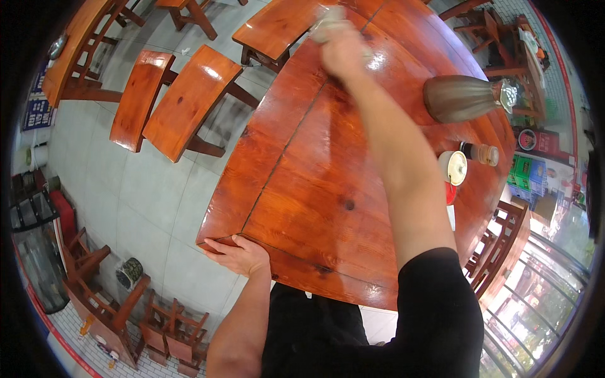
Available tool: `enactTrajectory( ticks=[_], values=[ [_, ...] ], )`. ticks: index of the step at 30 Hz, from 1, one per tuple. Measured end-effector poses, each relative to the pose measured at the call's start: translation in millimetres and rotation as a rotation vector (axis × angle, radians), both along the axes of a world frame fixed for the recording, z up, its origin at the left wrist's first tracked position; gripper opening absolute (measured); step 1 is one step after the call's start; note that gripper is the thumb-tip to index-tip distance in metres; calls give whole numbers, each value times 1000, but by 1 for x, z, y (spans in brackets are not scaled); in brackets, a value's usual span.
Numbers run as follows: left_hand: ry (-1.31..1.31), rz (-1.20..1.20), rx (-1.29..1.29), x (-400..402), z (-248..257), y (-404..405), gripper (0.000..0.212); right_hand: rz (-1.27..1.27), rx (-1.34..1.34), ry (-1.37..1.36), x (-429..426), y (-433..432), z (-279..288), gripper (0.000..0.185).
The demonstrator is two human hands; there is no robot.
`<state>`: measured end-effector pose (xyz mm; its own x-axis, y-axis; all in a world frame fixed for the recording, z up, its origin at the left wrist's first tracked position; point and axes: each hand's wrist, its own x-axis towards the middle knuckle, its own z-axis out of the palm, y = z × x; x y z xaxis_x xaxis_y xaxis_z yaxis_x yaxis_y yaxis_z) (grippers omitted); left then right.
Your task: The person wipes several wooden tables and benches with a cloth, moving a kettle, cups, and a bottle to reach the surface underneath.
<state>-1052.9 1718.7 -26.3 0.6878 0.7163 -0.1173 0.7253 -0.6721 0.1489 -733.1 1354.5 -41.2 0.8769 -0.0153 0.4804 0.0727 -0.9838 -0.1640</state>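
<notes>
A glossy reddish-brown wooden table [307, 189] lies before me. My right hand [341, 49] is stretched to its far part and holds a pale, crumpled cloth [328, 23] against the surface; hand and cloth are blurred. At the near left corner my left hand [243, 255] rests on the table edge, fingers apart, holding nothing. Right of my right forearm a ribbed grey-brown thermos jug [458, 99] stands on the table. Nearer to me are a dark-and-clear jar [479, 153] and a white lidded pot [454, 167], with a red object [450, 193] beside it, partly behind my arm.
Wooden benches [193, 101] stand left of the table on the grey tiled floor, with another table [73, 52] beyond. Wooden chairs [172, 330] are at the lower left, near a patterned round container [130, 273]. Crates [527, 172] are stacked at the right, and a chair [501, 245] stands beside the table.
</notes>
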Motion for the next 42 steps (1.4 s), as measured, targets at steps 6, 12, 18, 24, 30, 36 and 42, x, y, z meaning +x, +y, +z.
enactTrajectory(
  ticks=[6,12,18,24,30,36,42],
  values=[
    [16,15,9,-1,3,3,74,626,307,114,-171,119,38,32],
    [-7,-19,-13,-6,-4,-9,68,-183,65,187,-184,-41,20,42],
    [-24,-11,60,-8,-8,10,70,7,82,243,-249,60,26,44],
    [-44,-49,43,-6,-10,-2,69,-447,38,23,-246,-6,14,39],
    [-44,-32,72,-7,-7,5,69,154,390,499,-430,164,41,42],
    [-61,-69,87,-7,-13,6,69,-79,316,389,-507,100,25,50],
    [30,-1,57,-3,-10,-6,72,-364,181,119,-279,70,18,49]
  ],
)
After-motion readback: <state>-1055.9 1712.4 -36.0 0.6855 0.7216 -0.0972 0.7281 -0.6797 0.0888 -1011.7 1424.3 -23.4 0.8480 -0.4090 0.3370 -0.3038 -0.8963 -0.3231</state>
